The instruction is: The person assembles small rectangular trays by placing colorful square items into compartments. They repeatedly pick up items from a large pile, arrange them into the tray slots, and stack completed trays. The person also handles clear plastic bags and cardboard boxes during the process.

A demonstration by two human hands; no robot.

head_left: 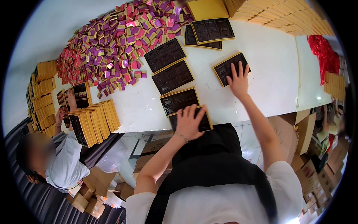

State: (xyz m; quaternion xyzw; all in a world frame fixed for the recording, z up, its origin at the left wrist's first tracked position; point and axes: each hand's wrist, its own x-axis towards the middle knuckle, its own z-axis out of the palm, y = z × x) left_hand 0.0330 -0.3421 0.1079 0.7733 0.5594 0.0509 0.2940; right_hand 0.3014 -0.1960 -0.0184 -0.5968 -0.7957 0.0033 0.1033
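Trays [178, 100] with dark compartments and gold rims lie in a loose row on the white counter [276, 74], running up and away from me toward the big heap of pink, purple and gold wrapped squares [119, 44], my landmark. I go by size from there. Gold boxes [279, 16] are stacked right of the heap; more stand on edge [95, 121] below it, where another person [59, 156] works. A red bundle [323, 52] sits far right of it.

My left hand [189, 121] lies flat, fingers spread, on the nearest tray [206, 121] at the counter edge, well below the heap; its long axis runs left to right. My right hand [238, 80] presses open-palmed on a separate tray [225, 69], right of the row, tilted up to the right. Neither grip closes around anything; both are wide and resting on top.
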